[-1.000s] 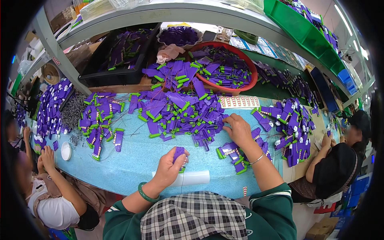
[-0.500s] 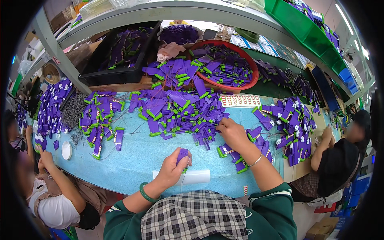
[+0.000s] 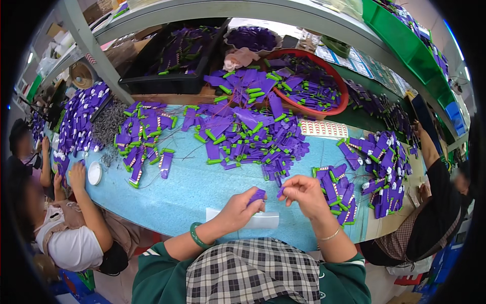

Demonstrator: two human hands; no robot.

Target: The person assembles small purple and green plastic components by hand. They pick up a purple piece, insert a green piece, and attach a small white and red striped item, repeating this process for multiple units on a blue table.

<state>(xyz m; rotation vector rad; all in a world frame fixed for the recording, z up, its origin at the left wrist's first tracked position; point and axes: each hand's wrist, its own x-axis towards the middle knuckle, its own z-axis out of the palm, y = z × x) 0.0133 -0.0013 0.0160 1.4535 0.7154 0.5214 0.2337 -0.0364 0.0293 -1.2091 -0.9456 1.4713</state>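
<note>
My left hand (image 3: pixel 237 210) is closed around a purple plastic part (image 3: pixel 257 196), its upper end showing above the fingers. Just to its right, my right hand (image 3: pixel 308 197) pinches a small purple piece (image 3: pixel 280 192) between thumb and fingertips. The two pieces are apart. Beyond both hands spreads a heap of purple plastic parts (image 3: pixel 253 139), many with bright green ends and thin wires. To the right of my right hand lies a smaller group of purple-and-green parts (image 3: pixel 334 187) with striped stickers. A translucent white curved piece (image 3: pixel 268 221) lies under my hands on the blue tabletop (image 3: pixel 182 202).
Behind the heap stand a red basin (image 3: pixel 346 99) and a black crate (image 3: pixel 157 87), both holding purple parts. A sticker sheet (image 3: pixel 324 128) lies by the basin. At left is a small white dish (image 3: pixel 94 173). A metal shelf (image 3: pixel 228 20) crosses above. People work at both sides.
My right hand has drawn back from the heap toward my left hand, bringing a small purple piece. My left hand still holds its part. The view has shifted slightly.
</note>
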